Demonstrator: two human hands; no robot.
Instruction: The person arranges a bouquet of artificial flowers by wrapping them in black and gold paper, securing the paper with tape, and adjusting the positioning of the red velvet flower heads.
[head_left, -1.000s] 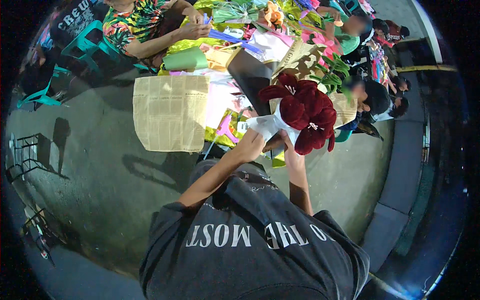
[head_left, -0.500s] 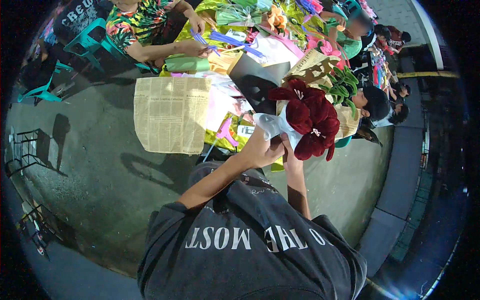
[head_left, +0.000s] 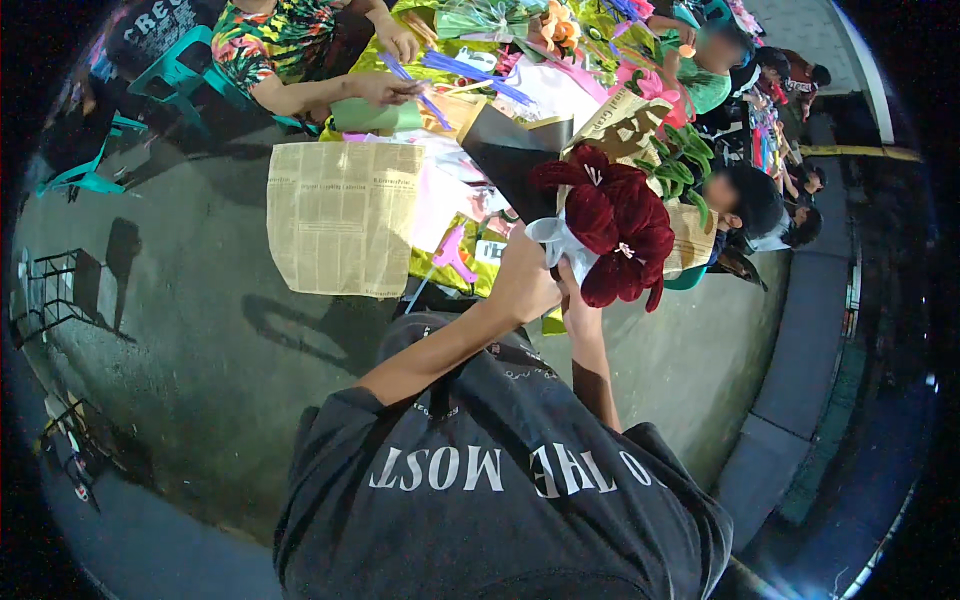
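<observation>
Both my hands are closed together around the base of a bouquet of dark red fuzzy flowers [head_left: 625, 232] with pale stamens. My left hand [head_left: 530, 278] has its fingers bent at the white wrap [head_left: 550, 238] gathered at the flowers' left side. Just to the right, my right hand [head_left: 580, 300] grips beneath the blooms; the stems and most of its fingers are hidden. Beyond the flowers lie black wrapping paper [head_left: 508, 150], newspaper-print paper [head_left: 625, 118] and green fuzzy leaves [head_left: 683, 160]. A pink glue gun [head_left: 455, 252] rests on the table left of my hands.
A newspaper-print sheet [head_left: 345, 225] overhangs the table's near left edge. Across the table, a person in a flowered shirt [head_left: 285, 50] holds purple fuzzy sticks [head_left: 430, 105]. Another person in green [head_left: 705, 80] sits at the far right. Teal chairs [head_left: 175, 75] stand at the left.
My hands and the red flowers have shifted slightly up and to the left. The purple sticks in the other person's hand have tilted downward.
</observation>
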